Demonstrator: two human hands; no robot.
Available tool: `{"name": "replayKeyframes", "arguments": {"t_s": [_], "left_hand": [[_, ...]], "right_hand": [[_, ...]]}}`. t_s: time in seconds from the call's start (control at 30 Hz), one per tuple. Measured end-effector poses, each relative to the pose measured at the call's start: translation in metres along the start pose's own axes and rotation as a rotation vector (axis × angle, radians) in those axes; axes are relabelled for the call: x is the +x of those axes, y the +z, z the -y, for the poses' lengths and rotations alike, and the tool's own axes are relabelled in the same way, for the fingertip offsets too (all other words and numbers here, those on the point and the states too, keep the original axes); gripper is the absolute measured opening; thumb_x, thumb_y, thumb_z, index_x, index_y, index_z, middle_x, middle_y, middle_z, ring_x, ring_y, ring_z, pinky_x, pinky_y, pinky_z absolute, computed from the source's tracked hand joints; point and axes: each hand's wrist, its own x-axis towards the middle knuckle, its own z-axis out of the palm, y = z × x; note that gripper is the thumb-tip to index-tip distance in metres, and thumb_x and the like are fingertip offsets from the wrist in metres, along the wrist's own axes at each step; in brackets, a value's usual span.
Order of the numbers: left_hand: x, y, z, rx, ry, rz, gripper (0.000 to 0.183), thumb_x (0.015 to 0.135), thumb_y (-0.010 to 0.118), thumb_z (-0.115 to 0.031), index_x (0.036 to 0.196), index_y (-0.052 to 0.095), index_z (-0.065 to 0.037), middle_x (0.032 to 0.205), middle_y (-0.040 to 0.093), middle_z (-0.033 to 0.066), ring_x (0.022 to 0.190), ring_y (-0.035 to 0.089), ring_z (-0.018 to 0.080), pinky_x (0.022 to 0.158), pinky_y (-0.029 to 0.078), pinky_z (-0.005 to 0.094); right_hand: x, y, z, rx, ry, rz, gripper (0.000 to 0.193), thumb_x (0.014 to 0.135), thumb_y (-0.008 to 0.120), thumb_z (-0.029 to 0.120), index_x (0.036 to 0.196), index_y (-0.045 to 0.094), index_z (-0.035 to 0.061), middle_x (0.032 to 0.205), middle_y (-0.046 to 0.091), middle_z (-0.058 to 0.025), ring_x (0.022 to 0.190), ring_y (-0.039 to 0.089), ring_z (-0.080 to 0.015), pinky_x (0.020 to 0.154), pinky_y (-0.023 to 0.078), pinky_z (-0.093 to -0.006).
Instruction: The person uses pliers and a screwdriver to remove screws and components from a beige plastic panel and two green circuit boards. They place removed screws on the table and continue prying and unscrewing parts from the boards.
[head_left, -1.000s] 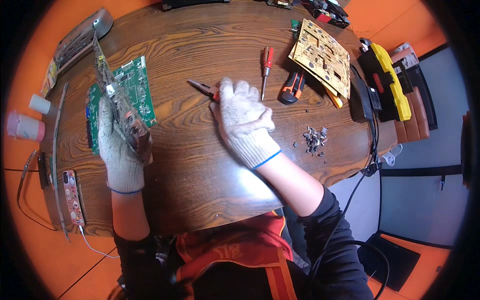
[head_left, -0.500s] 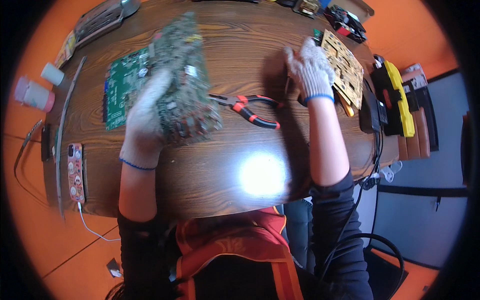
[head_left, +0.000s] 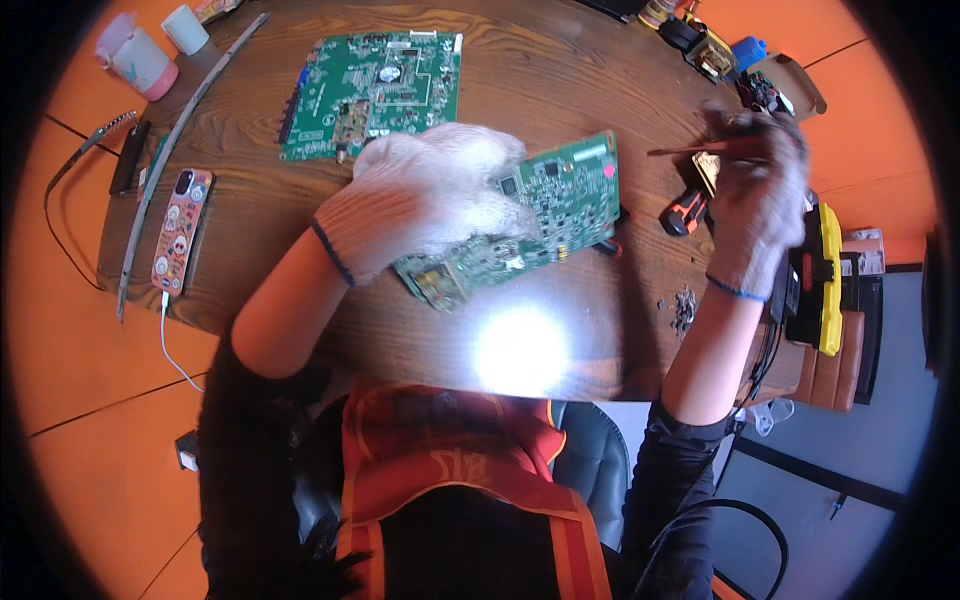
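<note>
My left hand point(head_left: 430, 195), in a white knitted glove, is closed on a green circuit board point(head_left: 570, 200). The board tilts up toward the right, its component side facing up, and my fingers cover its left part. Beyond that hand a second green circuit board point(head_left: 420, 85) lies flat on the table. My gloved right hand point(head_left: 755, 215) is smeared by motion at the right. A thin reddish-dark tool point(head_left: 690, 151) sticks out leftward from its fingers, too blurred to name. Mostly behind the held board, the red-and-black handles of pliers point(head_left: 610, 246) peek out.
An orange-and-black tool handle point(head_left: 684, 213) lies left of my right hand, with small dark scraps point(head_left: 684, 312) nearer. A phone point(head_left: 182, 232) on a cable and a long metal strip point(head_left: 185, 140) lie at left. A yellow-and-black case point(head_left: 828, 280) stands at right.
The view has shifted. The board in my left hand has moved right, off the other board, and turned from upright to lengthwise. My right hand has moved right, over the tan board.
</note>
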Motion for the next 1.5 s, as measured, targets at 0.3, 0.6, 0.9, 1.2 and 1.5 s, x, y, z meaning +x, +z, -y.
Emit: {"name": "replayKeyframes", "arguments": {"t_s": [0.3, 0.6, 0.9, 1.2, 1.5], "left_hand": [[-0.021, 0.014, -0.028, 0.172, 0.426, -0.168, 0.038, 0.081, 0.071, -0.024, 0.116, 0.065, -0.009, 0.099, 0.068, 0.0100, 0.090, 0.065, 0.0277, 0.079, 0.051, 0.0366], [-0.037, 0.021, -0.030, 0.034, 0.467, -0.311, 0.034, 0.081, 0.069, -0.012, 0.115, 0.065, -0.007, 0.099, 0.067, 0.0098, 0.090, 0.064, 0.0271, 0.077, 0.051, 0.0374], [-0.037, 0.025, -0.030, 0.044, 0.465, -0.325, 0.035, 0.082, 0.068, -0.008, 0.116, 0.066, -0.008, 0.103, 0.068, 0.0077, 0.094, 0.064, 0.0245, 0.078, 0.052, 0.0368], [-0.035, 0.032, -0.021, 0.038, 0.462, -0.332, 0.035, 0.080, 0.069, -0.008, 0.114, 0.065, -0.008, 0.094, 0.066, 0.0073, 0.083, 0.063, 0.0254, 0.067, 0.051, 0.0375], [-0.039, 0.035, -0.029, 0.068, 0.522, -0.442, 0.034, 0.078, 0.069, -0.011, 0.112, 0.065, -0.009, 0.092, 0.066, 0.0076, 0.082, 0.063, 0.0277, 0.067, 0.051, 0.0380]], "right_hand": [[-0.096, 0.001, 0.069, 0.395, -0.113, 0.342, 0.020, 0.088, 0.053, 0.024, 0.074, 0.059, 0.0101, 0.051, 0.043, 0.0005, 0.036, 0.038, -0.0084, 0.031, 0.030, -0.0219], [-0.084, -0.017, 0.041, 0.731, -0.175, 1.084, 0.029, 0.093, 0.056, 0.038, 0.085, 0.053, 0.0105, 0.062, 0.053, -0.0027, 0.049, 0.056, -0.0102, 0.039, 0.047, -0.0252], [-0.079, 0.016, 0.019, 0.945, -0.324, 1.047, 0.034, 0.092, 0.058, 0.046, 0.086, 0.057, 0.0122, 0.060, 0.057, -0.0028, 0.046, 0.059, -0.0141, 0.040, 0.053, -0.0306], [-0.079, 0.017, 0.036, 0.501, -0.029, 1.050, 0.030, 0.095, 0.056, 0.039, 0.080, 0.053, 0.0140, 0.055, 0.045, 0.0053, 0.036, 0.042, -0.0023, 0.031, 0.039, -0.0196], [-0.070, 0.037, 0.045, 0.408, 0.177, 0.385, 0.026, 0.091, 0.047, 0.022, 0.072, 0.056, 0.0062, 0.053, 0.040, 0.0021, 0.036, 0.029, -0.0063, 0.029, 0.023, -0.0235]]}}
